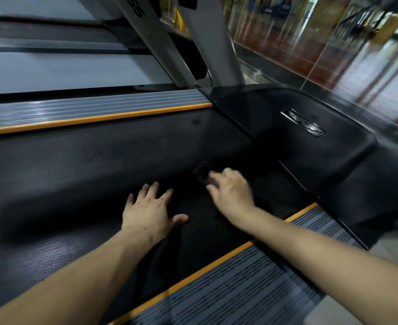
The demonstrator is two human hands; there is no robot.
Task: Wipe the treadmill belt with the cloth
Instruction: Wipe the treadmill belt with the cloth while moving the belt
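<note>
Belt (pixel 80 165) of the treadmill ran dark grey across frame, textured weave visible near the lower left. Black cloth (pixel 200 235) lay spread flat on it, near the front end by the motor cover — hard to separate from the belt in the dim light.

Left hand (pixel 150 213) lay palm-down at the cloth's left edge, fingers straight and spread, thumb out on the cloth. No pinch.

Right hand (pixel 230 192) was on the far part of the cloth, motion-blurred; fingers looked bent over a bunched dark fold (pixel 202 173), but whether they actually gripped it — could not tell.

Motor cover (pixel 310 141) was glossy black with a chrome badge (pixel 304 123); lettering on it blurred, unreadable. Upright post (pixel 160 41) was silver-grey, with partial dark characters reading roughly "SS" near the top (pixel 138 10) — rest cut off.

Side rails were ribbed grey with orange edge strips: far rail (pixel 95 107) and near rail (pixel 252 287). Glass wall (pixel 334 38) stood beyond the cover, with blurred reflections.
</note>
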